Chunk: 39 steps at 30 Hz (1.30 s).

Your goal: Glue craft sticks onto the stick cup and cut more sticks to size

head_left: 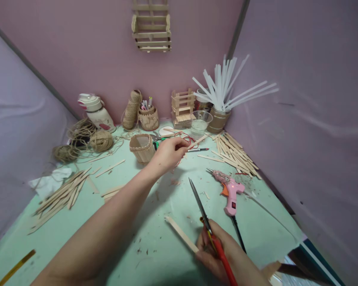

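Observation:
My left hand (168,154) reaches to the middle of the table, its fingers closed on a craft stick (197,142) that points up to the right. Just left of that hand stands a small stick-covered cup (141,147). Low in the view, my right hand (223,250) grips scissors (200,201) with red handles, blades pointing away from me. Between its thumb and fingers it also pinches a second craft stick (181,234). A pink glue gun (231,188) lies on its side to the right, close to the scissors.
Craft sticks lie in piles at the left (64,194) and the right (237,155). Along the back stand a white bottle (100,113), a twine roll (131,111), a pen holder (149,119), a clear cup of liquid (199,126) and white glue sticks (222,85). The glue gun's black cord (238,234) runs toward me.

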{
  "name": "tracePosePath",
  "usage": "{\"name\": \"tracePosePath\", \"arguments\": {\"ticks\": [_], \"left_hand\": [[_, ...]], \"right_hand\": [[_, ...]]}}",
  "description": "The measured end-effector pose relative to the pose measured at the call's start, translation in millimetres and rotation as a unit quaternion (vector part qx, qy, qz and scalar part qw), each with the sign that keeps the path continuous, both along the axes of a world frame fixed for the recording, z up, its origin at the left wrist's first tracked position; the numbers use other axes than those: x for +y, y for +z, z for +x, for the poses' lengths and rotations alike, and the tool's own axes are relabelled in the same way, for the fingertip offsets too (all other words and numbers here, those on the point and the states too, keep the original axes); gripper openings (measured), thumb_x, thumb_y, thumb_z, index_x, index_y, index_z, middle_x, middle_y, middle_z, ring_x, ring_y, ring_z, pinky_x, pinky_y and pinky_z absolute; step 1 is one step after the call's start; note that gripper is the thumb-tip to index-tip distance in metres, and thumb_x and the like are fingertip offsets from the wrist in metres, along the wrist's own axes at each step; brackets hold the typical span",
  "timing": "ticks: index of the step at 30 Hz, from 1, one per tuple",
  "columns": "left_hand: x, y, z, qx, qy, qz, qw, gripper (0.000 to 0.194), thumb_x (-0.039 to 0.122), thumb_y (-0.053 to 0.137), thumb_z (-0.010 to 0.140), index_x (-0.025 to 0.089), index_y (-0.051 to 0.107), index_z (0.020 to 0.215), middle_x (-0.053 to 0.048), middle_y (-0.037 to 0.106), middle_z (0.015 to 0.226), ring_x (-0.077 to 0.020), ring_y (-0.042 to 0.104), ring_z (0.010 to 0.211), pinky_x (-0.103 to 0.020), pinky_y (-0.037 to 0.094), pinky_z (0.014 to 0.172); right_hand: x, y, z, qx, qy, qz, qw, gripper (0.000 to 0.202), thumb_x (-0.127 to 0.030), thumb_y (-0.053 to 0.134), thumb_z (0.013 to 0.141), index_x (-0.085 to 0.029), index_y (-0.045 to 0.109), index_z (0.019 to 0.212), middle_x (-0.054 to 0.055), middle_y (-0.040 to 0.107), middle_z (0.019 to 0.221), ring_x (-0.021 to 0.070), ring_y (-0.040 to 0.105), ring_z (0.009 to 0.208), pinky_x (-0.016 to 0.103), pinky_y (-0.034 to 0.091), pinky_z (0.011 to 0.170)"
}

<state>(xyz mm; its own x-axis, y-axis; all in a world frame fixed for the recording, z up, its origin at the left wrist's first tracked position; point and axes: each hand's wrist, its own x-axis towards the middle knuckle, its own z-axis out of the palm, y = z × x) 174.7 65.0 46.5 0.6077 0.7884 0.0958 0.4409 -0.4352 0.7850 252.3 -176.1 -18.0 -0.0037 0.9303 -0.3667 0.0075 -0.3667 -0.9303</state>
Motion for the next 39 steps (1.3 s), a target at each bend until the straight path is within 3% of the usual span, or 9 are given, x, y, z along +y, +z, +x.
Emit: {"name": "tracePosePath", "arguments": {"ticks": [3,7,10,13,18,24,30,36,39], "left_hand": [[4,7.3,22,-0.016,-0.04,0.033,0.999,0.023,0.017,0.054,0.08,0.015,0.069,0.097,-0.006,0.07,0.096,-0.0171,0.064,0.087,-0.029,0.048,0.081],[8,17.4,22,-0.048,-0.068,0.029,0.996,0.04,0.014,0.055,0.081,0.015,0.059,0.121,-0.013,0.049,0.139,-0.0186,0.062,0.103,-0.032,0.046,0.092],[5,15.4,-6,-0.057,-0.081,-0.037,0.994,0.03,0.021,0.057,0.082,0.016,0.063,0.111,-0.01,0.064,0.118,-0.0179,0.062,0.101,-0.032,0.046,0.09],[-7,4.2,-44,0.014,-0.142,-0.173,0.975,0.023,0.033,0.06,0.081,0.014,0.068,0.092,-0.005,0.071,0.084,-0.0159,0.064,0.079,-0.029,0.05,0.075],[-44,-17.5,-91,0.092,-0.269,-0.38,0.88,0.033,0.046,0.058,0.082,0.016,0.072,0.082,-0.004,0.07,0.073,-0.0132,0.062,0.07,-0.023,0.047,0.067],[-74,-40.3,-110,0.076,-0.278,-0.5,0.816,0.027,0.042,0.071,0.072,0.018,0.072,0.084,0.0,0.065,0.064,-0.0094,0.054,0.055,-0.02,0.043,0.055],[-81,-46.9,-110,0.079,-0.289,-0.471,0.829,0.027,0.043,0.062,0.08,0.02,0.074,0.086,-0.001,0.068,0.073,-0.0096,0.056,0.062,-0.019,0.042,0.059],[-79,-50.1,-110,0.04,-0.284,-0.376,0.881,0.031,0.043,0.053,0.086,0.022,0.074,0.093,-0.002,0.065,0.084,-0.012,0.056,0.076,-0.02,0.041,0.069],[-80,-56.1,-108,0.019,-0.248,-0.421,0.872,0.028,0.042,0.06,0.081,0.018,0.073,0.088,0.001,0.06,0.07,-0.0103,0.051,0.064,-0.021,0.04,0.062]], "right_hand": [[-2,1.1,-3,-0.014,-0.002,-0.001,1.0,0.038,-0.05,0.065,0.077,-0.022,0.039,0.076,-0.006,0.043,0.066,0.0076,0.035,0.053,0.021,0.028,0.05],[-4,-4.6,-2,-0.022,-0.005,0.005,1.0,0.044,-0.059,0.063,0.075,-0.022,0.039,0.077,-0.005,0.046,0.069,0.0079,0.036,0.053,0.022,0.029,0.051],[-1,-4.2,2,-0.005,0.007,0.021,1.0,0.044,-0.058,0.063,0.075,-0.022,0.04,0.077,-0.004,0.047,0.07,0.0077,0.036,0.053,0.021,0.029,0.05],[6,6.1,8,0.012,0.056,0.011,0.998,0.035,-0.049,0.063,0.079,-0.021,0.041,0.079,-0.004,0.047,0.07,0.0081,0.037,0.055,0.021,0.03,0.051],[21,30.5,14,-0.015,0.13,-0.005,0.991,0.017,-0.03,0.059,0.085,-0.021,0.045,0.082,-0.004,0.049,0.074,0.0097,0.043,0.062,0.021,0.034,0.056],[37,40.3,6,-0.051,0.165,-0.001,0.985,0.016,-0.032,0.058,0.086,-0.02,0.048,0.081,-0.004,0.05,0.073,0.011,0.044,0.063,0.021,0.035,0.055],[50,26.1,2,-0.058,0.111,0.044,0.991,0.021,-0.035,0.061,0.085,-0.02,0.047,0.078,-0.004,0.048,0.07,0.011,0.043,0.062,0.022,0.036,0.057],[61,14.6,-2,-0.047,0.032,0.036,0.998,0.03,-0.05,0.052,0.088,-0.022,0.043,0.078,-0.003,0.047,0.072,0.0128,0.044,0.063,0.024,0.038,0.058],[63,18.3,0,-0.062,0.03,0.037,0.997,0.034,-0.052,0.056,0.084,-0.022,0.042,0.076,-0.002,0.049,0.072,0.0134,0.046,0.064,0.024,0.039,0.059]]}}
